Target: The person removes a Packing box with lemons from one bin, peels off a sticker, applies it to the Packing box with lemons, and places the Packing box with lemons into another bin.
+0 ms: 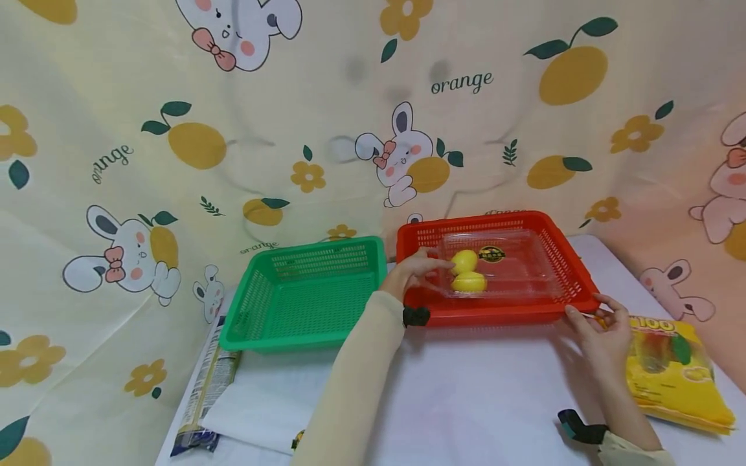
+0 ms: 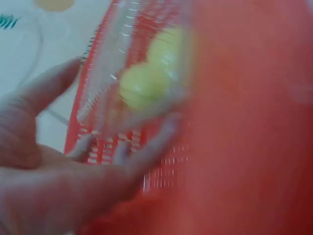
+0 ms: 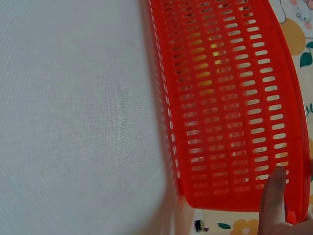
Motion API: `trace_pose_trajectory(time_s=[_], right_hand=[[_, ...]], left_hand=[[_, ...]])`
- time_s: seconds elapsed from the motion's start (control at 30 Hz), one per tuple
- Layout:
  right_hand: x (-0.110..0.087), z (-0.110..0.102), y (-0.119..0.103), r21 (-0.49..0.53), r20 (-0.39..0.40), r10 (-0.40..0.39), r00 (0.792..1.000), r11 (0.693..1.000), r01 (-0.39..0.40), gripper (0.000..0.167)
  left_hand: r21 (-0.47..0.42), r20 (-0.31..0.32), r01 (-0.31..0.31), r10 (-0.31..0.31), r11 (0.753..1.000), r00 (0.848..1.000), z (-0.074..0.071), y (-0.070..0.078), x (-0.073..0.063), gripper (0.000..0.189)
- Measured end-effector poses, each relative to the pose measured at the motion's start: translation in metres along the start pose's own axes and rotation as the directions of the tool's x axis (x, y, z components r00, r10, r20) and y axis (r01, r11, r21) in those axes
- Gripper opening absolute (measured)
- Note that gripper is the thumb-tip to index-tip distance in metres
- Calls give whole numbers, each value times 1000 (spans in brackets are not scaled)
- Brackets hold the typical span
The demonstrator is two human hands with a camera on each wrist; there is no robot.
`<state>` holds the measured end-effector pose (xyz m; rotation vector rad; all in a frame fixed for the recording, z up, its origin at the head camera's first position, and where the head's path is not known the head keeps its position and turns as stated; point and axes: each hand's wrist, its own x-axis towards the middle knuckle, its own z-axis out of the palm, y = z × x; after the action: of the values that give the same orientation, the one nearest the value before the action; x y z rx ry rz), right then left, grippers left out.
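Note:
A clear plastic box [image 1: 513, 259] with a round black-and-gold label lies inside the red basket [image 1: 484, 317]. Two yellow lemons [image 1: 469, 282] show at its left end. My left hand [image 1: 415, 272] holds that end, thumb and fingers spread across its width; the left wrist view is blurred there. At the basket's front right corner, my right hand [image 1: 603, 333] pinches the rim, and the right wrist view shows the thumb [image 3: 275, 193] against the slotted outer wall. Most of the right hand is out of that view.
Left of the red basket stands a green basket [image 1: 320, 323]. A yellow bag [image 1: 670, 372] marked "100" lies at the right. A long printed packet [image 1: 206, 395] and a white sheet-like item [image 1: 265, 408] lie at the left. A patterned cloth [image 1: 326, 84] hangs behind the table.

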<state>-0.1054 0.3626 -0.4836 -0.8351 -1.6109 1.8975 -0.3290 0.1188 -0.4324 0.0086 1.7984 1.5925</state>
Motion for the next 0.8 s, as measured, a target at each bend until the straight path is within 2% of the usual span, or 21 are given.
trace_pose_trajectory(time_s=[0.13, 0.23, 0.3, 0.37, 0.43, 0.5, 0.53, 0.6, 0.7, 0.73, 0.8], right_hand=[[5, -4, -2, 16, -11, 9, 1000, 1000, -9, 55], [8, -7, -5, 26, -23, 28, 999, 999, -28, 54], [10, -9, -6, 21, -24, 43, 999, 999, -43, 54], [11, -11, -7, 10, -21, 56, 998, 998, -55, 55], [13, -13, -9, -5, -16, 68, 998, 998, -68, 56], [14, -15, -11, -18, -15, 72, 997, 997, -72, 57], [14, -16, -12, -15, -15, 71, 997, 997, -71, 57], [14, -18, -13, 5, -16, 73, 997, 997, -73, 59], [15, -19, -14, -6, -33, 78, 996, 997, -79, 60], [15, -19, -15, -6, -39, 85, 996, 996, -85, 60], [15, -17, -16, -113, -57, 81, 995, 990, -87, 63]], left_hand=[[-64, -58, -57, 54, 996, 997, -1, 6, -10, 73], [-166, -46, -137, 131, 976, 990, -5, 16, -25, 67], [-215, -31, -206, 204, 955, 978, -9, 22, -40, 64], [-234, -26, -290, 292, 928, 956, -14, 26, -60, 57], [-181, -36, -387, 387, 904, 921, -21, 24, -83, 51], [-54, -47, -491, 489, 870, 871, -27, 15, -109, 44], [26, -55, -536, 536, 844, 842, -29, 9, -122, 40], [202, -69, -604, 627, 771, 776, -33, -8, -147, 35], [452, -103, -611, 718, 650, 688, -33, -39, -176, 27], [524, -112, -593, 740, 611, 663, -32, -51, -183, 25], [674, -128, -520, 777, 524, 617, -29, -74, -192, 23]])
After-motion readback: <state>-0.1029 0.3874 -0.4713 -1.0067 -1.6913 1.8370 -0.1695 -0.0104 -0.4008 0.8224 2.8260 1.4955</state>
